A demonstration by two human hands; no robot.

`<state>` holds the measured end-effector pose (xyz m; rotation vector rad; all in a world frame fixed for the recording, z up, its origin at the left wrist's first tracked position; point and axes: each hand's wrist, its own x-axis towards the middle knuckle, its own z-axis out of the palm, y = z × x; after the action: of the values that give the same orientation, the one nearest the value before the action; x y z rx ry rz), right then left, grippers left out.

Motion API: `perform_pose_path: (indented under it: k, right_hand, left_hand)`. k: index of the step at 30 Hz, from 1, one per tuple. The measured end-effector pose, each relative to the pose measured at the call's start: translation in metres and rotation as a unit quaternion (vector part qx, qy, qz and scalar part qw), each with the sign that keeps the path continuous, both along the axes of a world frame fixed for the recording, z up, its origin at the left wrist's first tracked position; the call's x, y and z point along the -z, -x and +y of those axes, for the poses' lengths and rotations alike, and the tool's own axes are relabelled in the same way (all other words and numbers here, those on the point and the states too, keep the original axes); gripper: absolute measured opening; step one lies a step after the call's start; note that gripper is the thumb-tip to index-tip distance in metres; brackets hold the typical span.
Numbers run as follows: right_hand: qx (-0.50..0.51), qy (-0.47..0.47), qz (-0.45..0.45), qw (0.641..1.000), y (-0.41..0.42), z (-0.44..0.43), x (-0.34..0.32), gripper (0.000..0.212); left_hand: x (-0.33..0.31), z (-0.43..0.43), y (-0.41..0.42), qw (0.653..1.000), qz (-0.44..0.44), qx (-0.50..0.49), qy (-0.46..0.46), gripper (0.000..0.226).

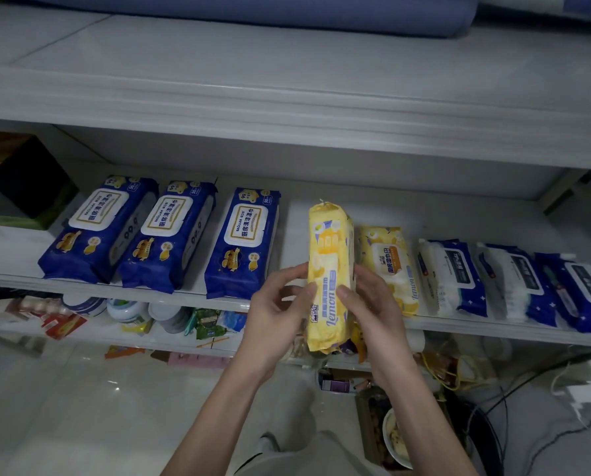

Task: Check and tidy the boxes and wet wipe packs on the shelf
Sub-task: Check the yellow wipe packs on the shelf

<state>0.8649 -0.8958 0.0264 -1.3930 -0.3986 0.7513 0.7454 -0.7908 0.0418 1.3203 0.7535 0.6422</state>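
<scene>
I hold a yellow lemon wet wipe pack (329, 266) on its edge, above the front of the white shelf (297, 221). My left hand (280, 307) grips its left side and my right hand (373, 310) its right side. A second yellow pack (393, 266) lies flat just to the right. Three dark blue packs (242, 242) lie in a row at the left. Three blue and white packs (452, 276) lean against each other at the right. A dark box (26, 180) stands at the far left of the shelf.
A thick white shelf board (287, 108) hangs low over the packs. Below, a lower shelf holds tubs, packets and small boxes (126, 314). Cables and a charger (582, 389) lie on the floor at the right, beside a bowl (395, 438).
</scene>
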Motion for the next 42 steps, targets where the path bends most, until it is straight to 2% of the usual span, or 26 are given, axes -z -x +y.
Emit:
perform_pose_path:
  k: [2, 5, 9, 18, 23, 27, 34, 37, 42]
  right_hand:
    - [0.007, -0.007, 0.031, 0.999, -0.001, -0.002, 0.003, 0.058]
    - [0.001, -0.016, 0.053, 0.998, 0.000, -0.003, 0.006, 0.057]
    - [-0.007, -0.026, 0.052, 0.998, 0.002, -0.004, 0.005, 0.060]
    - [-0.042, -0.012, 0.002, 0.999, 0.001, -0.001, -0.001, 0.051]
    - [-0.069, 0.015, -0.007, 0.997, 0.000, 0.001, -0.010, 0.060]
    - [-0.070, -0.032, 0.010, 0.997, -0.003, 0.000, -0.018, 0.040]
    - [-0.103, -0.090, -0.024, 0.990, -0.009, -0.006, -0.025, 0.076]
    - [-0.101, -0.083, -0.034, 0.991, -0.009, -0.004, -0.028, 0.079]
    - [-0.091, -0.082, -0.024, 0.992, -0.007, -0.002, -0.031, 0.071]
  left_hand:
    - [0.002, 0.005, 0.001, 1.000, 0.002, 0.003, 0.008, 0.024]
    - [0.002, 0.006, 0.001, 0.998, 0.016, 0.049, 0.036, 0.051]
    - [-0.001, 0.007, 0.000, 0.996, -0.009, 0.076, 0.035, 0.042]
    - [-0.005, 0.011, -0.002, 0.997, -0.008, 0.076, 0.021, 0.042]
    - [-0.006, 0.014, 0.000, 0.996, -0.015, 0.086, 0.031, 0.041]
    - [-0.008, 0.014, 0.001, 0.996, -0.025, 0.086, 0.009, 0.035]
    - [-0.006, 0.026, 0.012, 0.989, -0.085, 0.121, 0.018, 0.040]
    - [-0.007, 0.024, 0.009, 0.990, -0.084, 0.109, 0.011, 0.038]
    - [-0.005, 0.025, 0.008, 0.992, -0.075, 0.106, 0.003, 0.037]
